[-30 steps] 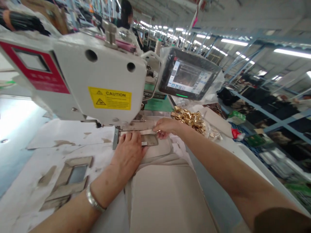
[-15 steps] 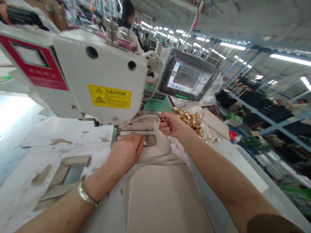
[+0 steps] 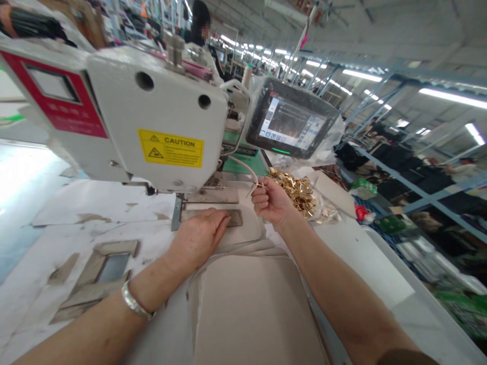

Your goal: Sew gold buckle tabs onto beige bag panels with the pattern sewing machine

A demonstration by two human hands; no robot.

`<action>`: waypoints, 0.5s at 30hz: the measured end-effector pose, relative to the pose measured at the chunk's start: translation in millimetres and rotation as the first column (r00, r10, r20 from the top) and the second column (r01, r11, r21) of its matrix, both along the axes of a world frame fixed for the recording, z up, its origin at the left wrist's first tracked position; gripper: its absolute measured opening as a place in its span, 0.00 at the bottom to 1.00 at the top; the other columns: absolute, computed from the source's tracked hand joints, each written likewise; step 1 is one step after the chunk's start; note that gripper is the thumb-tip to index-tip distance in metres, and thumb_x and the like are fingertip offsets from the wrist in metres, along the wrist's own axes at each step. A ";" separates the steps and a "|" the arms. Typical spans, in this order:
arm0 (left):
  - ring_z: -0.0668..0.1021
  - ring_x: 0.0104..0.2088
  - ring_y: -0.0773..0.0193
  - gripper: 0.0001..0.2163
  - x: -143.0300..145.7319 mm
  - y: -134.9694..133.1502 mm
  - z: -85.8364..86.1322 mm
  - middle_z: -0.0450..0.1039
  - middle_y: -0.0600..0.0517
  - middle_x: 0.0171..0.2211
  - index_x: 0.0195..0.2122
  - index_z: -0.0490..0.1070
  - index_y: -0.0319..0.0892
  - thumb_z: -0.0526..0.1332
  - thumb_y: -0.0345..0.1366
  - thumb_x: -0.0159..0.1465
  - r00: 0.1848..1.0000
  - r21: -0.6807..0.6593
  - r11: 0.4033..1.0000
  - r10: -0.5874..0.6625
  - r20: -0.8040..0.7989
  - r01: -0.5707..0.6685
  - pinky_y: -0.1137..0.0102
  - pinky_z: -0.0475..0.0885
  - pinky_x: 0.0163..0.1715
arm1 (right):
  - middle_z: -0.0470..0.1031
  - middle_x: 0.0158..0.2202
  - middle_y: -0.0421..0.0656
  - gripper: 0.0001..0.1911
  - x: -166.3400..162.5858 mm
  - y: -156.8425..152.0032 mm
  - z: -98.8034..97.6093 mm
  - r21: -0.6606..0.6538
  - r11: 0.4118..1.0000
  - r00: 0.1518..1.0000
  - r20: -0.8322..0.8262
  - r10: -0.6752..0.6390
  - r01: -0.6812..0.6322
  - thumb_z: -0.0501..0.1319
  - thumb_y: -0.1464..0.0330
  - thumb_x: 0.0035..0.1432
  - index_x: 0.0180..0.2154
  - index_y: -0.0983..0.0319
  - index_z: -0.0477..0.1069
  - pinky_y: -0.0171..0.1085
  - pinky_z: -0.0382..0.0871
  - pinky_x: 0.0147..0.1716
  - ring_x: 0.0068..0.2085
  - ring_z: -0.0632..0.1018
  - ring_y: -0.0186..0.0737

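My right hand (image 3: pixel 272 200) is closed, pinching the end of a thin beige strap (image 3: pixel 245 168) beside a small gold metal piece (image 3: pixel 260 185). The strap curves back toward the sewing machine (image 3: pixel 160 111). My left hand (image 3: pixel 201 235) lies over the machine's metal clamp plate (image 3: pixel 236 218), its fingers bent and pressed together. Whatever its fingertips hold, if anything, is hidden. Under the clamp, a beige panel (image 3: pixel 253 223) with rounded corners reaches out to the right. A stack of similar beige panels (image 3: pixel 251 309) lies in front, between my forearms.
A control screen (image 3: pixel 292 119) stands right of the machine head. Behind my right hand are gold metal fittings (image 3: pixel 300 195) in plastic. A metal frame template (image 3: pixel 99 279) lies at left on stained white sheeting. Another person (image 3: pixel 200 25) is behind the machine.
My right hand has moved slightly right and down. The strap, which arched low to the left beneath the machine head, now runs up and back. My left hand has shifted slightly right.
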State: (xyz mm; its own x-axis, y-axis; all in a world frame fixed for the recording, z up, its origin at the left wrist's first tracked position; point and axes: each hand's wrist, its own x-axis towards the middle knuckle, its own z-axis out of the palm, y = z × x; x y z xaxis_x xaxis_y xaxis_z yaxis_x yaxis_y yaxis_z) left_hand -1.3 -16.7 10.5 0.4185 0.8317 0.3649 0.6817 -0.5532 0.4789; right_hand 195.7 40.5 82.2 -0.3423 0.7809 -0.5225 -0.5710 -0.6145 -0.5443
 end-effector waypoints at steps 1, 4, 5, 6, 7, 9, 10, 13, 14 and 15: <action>0.79 0.41 0.58 0.15 -0.1 -0.2 0.1 0.77 0.46 0.39 0.44 0.73 0.40 0.49 0.38 0.69 1.000 0.000 1.000 -0.002 0.007 0.002 0.63 0.72 0.45 | 0.54 0.14 0.29 0.14 1.5 0.5 -1.4 0.016 1.000 1.000 -0.018 -0.001 0.001 0.55 0.71 0.55 0.25 0.58 0.48 0.20 0.51 0.09 0.12 0.58 0.23; 0.78 0.42 0.57 0.15 -1.2 -1.9 3.0 0.77 0.45 0.39 0.44 0.74 0.39 0.49 0.39 0.69 0.999 -0.020 1.000 -0.006 0.042 0.007 0.61 0.72 0.47 | 0.55 0.14 0.28 0.15 6.5 1.4 -7.1 0.079 0.997 0.999 0.034 0.015 -0.018 0.57 0.71 0.51 0.25 0.59 0.49 0.20 0.52 0.10 0.12 0.58 0.22; 0.78 0.43 0.56 0.16 -1.6 -2.4 4.6 0.77 0.45 0.40 0.43 0.74 0.39 0.49 0.39 0.69 0.997 -0.033 0.999 -0.011 0.071 0.013 0.61 0.72 0.47 | 0.56 0.13 0.28 0.14 7.8 0.4 -9.8 0.113 0.993 0.994 0.109 0.026 -0.038 0.58 0.70 0.50 0.25 0.59 0.50 0.21 0.52 0.10 0.12 0.59 0.23; 0.78 0.43 0.56 0.16 -1.8 -2.5 6.1 0.77 0.44 0.41 0.44 0.74 0.39 0.49 0.41 0.69 0.993 -0.053 0.998 -0.015 0.115 0.021 0.60 0.71 0.47 | 0.57 0.13 0.28 0.14 8.6 -1.9 -12.8 0.164 0.984 0.976 0.217 0.029 -0.065 0.59 0.68 0.50 0.25 0.59 0.51 0.22 0.53 0.10 0.12 0.60 0.24; 0.78 0.44 0.55 0.17 -1.6 -2.3 7.4 0.77 0.44 0.42 0.46 0.73 0.39 0.50 0.43 0.68 0.984 -0.087 0.996 -0.010 0.180 0.026 0.60 0.71 0.48 | 0.59 0.13 0.29 0.13 8.9 -5.6 -16.1 0.232 0.967 0.937 0.348 0.018 -0.105 0.59 0.67 0.49 0.25 0.59 0.53 0.23 0.54 0.10 0.12 0.61 0.25; 0.78 0.45 0.56 0.21 1.0 -0.3 8.9 0.77 0.44 0.46 0.53 0.68 0.39 0.51 0.47 0.67 0.933 -0.203 0.978 0.039 0.359 0.038 0.60 0.71 0.49 | 0.64 0.14 0.32 0.11 7.4 -17.0 -23.0 0.366 0.896 0.796 0.605 -0.025 -0.250 0.60 0.64 0.50 0.25 0.60 0.58 0.26 0.57 0.11 0.13 0.64 0.27; 0.78 0.46 0.56 0.23 3.5 1.0 9.3 0.77 0.44 0.46 0.56 0.66 0.39 0.51 0.49 0.67 0.884 -0.275 0.960 0.091 0.459 0.044 0.60 0.71 0.49 | 0.66 0.15 0.33 0.11 5.8 -24.4 -26.2 0.403 0.847 0.708 0.705 -0.044 -0.348 0.60 0.63 0.51 0.26 0.60 0.60 0.27 0.58 0.11 0.13 0.66 0.28; 0.79 0.46 0.56 0.25 13.1 0.4 13.9 0.77 0.43 0.47 0.54 0.64 0.38 0.52 0.52 0.65 0.634 -0.446 0.887 0.276 0.722 0.122 0.61 0.72 0.48 | 0.69 0.17 0.34 0.10 0.5 -48.4 -31.4 0.339 0.712 0.459 0.888 -0.027 -0.615 0.59 0.62 0.54 0.28 0.60 0.62 0.26 0.58 0.12 0.14 0.67 0.29; 0.79 0.45 0.56 0.23 15.6 -2.8 18.0 0.78 0.42 0.46 0.52 0.65 0.38 0.52 0.52 0.65 0.552 -0.458 0.873 0.303 0.777 0.166 0.61 0.72 0.48 | 0.70 0.17 0.35 0.10 0.1 -55.9 -31.2 0.298 0.680 0.403 0.915 -0.004 -0.670 0.59 0.61 0.56 0.29 0.60 0.62 0.26 0.58 0.12 0.14 0.68 0.28; 0.80 0.43 0.57 0.21 17.0 -7.7 24.1 0.78 0.42 0.43 0.48 0.67 0.38 0.51 0.50 0.66 0.492 -0.444 0.874 0.303 0.816 0.198 0.61 0.73 0.46 | 0.70 0.18 0.35 0.11 1.0 -62.4 -30.2 0.263 0.656 0.369 0.929 0.026 -0.708 0.59 0.60 0.56 0.30 0.60 0.63 0.26 0.58 0.12 0.14 0.68 0.28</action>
